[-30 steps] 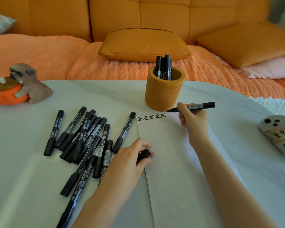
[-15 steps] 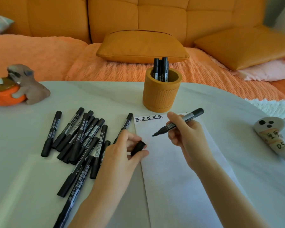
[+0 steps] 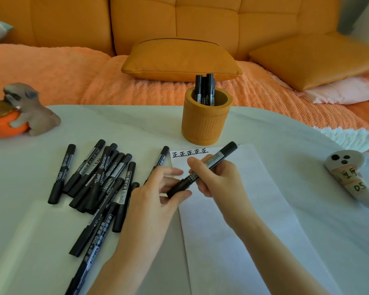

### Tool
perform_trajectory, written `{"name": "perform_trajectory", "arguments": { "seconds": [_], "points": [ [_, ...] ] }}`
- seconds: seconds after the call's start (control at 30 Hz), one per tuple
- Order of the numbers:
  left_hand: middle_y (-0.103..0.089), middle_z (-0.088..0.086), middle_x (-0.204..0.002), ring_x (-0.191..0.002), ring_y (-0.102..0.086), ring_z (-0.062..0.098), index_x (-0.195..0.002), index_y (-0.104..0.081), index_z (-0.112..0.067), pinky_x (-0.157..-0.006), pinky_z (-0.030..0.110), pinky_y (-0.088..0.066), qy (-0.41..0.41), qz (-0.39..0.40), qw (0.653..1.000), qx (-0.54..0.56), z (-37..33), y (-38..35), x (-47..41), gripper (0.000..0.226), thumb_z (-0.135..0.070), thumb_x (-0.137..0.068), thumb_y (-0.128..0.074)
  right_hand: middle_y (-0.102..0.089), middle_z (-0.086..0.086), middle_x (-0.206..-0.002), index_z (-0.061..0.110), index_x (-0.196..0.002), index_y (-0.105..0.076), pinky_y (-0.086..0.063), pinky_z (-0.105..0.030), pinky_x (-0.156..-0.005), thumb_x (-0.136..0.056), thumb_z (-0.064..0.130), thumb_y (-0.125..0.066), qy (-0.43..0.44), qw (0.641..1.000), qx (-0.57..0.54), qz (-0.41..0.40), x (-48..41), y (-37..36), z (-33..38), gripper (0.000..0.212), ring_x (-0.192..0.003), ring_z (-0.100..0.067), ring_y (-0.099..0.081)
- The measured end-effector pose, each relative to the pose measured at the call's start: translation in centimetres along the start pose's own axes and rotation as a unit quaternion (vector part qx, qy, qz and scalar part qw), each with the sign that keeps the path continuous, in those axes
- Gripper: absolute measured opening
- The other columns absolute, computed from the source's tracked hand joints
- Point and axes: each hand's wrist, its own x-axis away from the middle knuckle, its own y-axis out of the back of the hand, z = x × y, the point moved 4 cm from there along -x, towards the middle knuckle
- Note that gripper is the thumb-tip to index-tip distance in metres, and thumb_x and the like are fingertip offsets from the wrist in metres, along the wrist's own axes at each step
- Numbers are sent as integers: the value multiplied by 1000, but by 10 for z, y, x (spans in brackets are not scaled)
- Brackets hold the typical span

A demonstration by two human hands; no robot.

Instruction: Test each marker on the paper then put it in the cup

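Both hands meet over the upper left part of the paper [image 3: 239, 209], sharing one black marker [image 3: 202, 170] that slants from lower left to upper right. The right hand [image 3: 219, 179] reaches in from below with the wrist bent, its fingers curled and pinching the barrel near the middle. The left hand [image 3: 156, 199] comes in palm-down from the lower left, thumb and fingers closed on the marker's lower capped end. A row of five written characters [image 3: 190, 153] sits at the paper's top edge, just behind the hands. The orange cup [image 3: 205, 126] stands beyond the paper on the white worktop [image 3: 30, 241] with several markers upright inside. A loose pile of markers [image 3: 100, 179] lies left of the hands.
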Motion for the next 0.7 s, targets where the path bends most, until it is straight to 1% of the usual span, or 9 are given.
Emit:
{"name": "perform_trajectory", "arguments": {
  "seconds": [0.07, 0.13, 0.23, 0.3, 0.4, 0.47, 0.57, 0.63, 0.7],
  "points": [
    [-72, -13, -80, -73, -67, -2, -91, -60, -20, -65, 7, -47, 11, -11, 1000, 10, 0, 1, 0, 29, -10, -70, -77, -37, -2, -47, -9, -70, -51, -28, -18, -43, -93, 12, -59, 10, 1000, -7, 0, 0, 0, 0, 33, -42, -11, -30],
    [-73, -12, -79, -74, -68, -1, -85, -61, -18, -66, 9, -49, 21, -14, 1000, 13, 1, 1, 1, 25, -10, -69, -78, -35, 0, -45, -8, -68, -48, -27, -18, -44, -93, 10, -58, 17, 1000, -12, -5, 1, 0, 0, 32, -42, -11, -28],
    [-74, -11, -81, -73, -70, 4, -80, -62, -16, -70, 17, -53, 42, -13, 999, 26, 3, 1, 2, 19, -10, -70, -77, -33, 1, -45, -11, -65, -41, -27, -21, -46, -92, 7, -55, 22, 1000, 0, -12, 4, -3, -1, 35, -43, -13, -27],
    [-74, -11, -81, -68, -70, 7, -79, -63, -14, -70, 23, -54, 55, -12, 998, 38, 3, 0, 3, 16, -9, -71, -76, -32, -2, -46, -11, -64, -37, -28, -23, -47, -92, 7, -55, 25, 1000, 10, -13, 5, -4, -2, 37, -44, -14, -27],
    [-73, -12, -76, -61, -69, 9, -80, -63, -12, -69, 27, -54, 66, -6, 997, 50, 1, -2, 5, 13, -10, -74, -74, -32, -6, -48, -10, -64, -36, -29, -21, -46, -91, 7, -55, 27, 999, 17, -18, 5, -5, -3, 38, -44, -14, -28],
    [-73, -12, -73, -60, -68, 9, -80, -63, -11, -67, 27, -54, 67, -4, 996, 52, 0, -3, 6, 12, -10, -74, -74, -32, -7, -49, -13, -66, -37, -30, -20, -46, -92, 9, -55, 28, 999, 23, -19, 5, -6, -3, 38, -44, -14, -29],
    [-73, -11, -71, -58, -68, 10, -80, -64, -12, -66, 26, -54, 72, -2, 996, 57, 0, -2, 6, 12, -10, -74, -74, -33, -4, -48, -13, -67, -38, -31, -18, -46, -92, 9, -55, 26, 999, 24, -18, 6, -6, -4, 38, -43, -12, -30],
    [-73, -10, -71, -57, -67, 9, -80, -64, -12, -63, 21, -54, 69, -3, 996, 56, -1, -1, 5, 12, -10, -74, -74, -32, -2, -47, -11, -66, -39, -29, -18, -45, -93, 10, -56, 17, 1000, 13, -15, 6, -6, -5, 38, -43, -12, -29],
    [-72, -12, -70, -57, -67, 8, -79, -64, -14, -61, 17, -52, 66, -10, 996, 51, -2, 1, 4, 12, -9, -74, -74, -33, 0, -45, -7, -65, -44, -28, -18, -45, -94, 13, -56, 1, 1000, -6, -6, 6, -7, -5, 37, -42, -12, -27]
  ]
}}
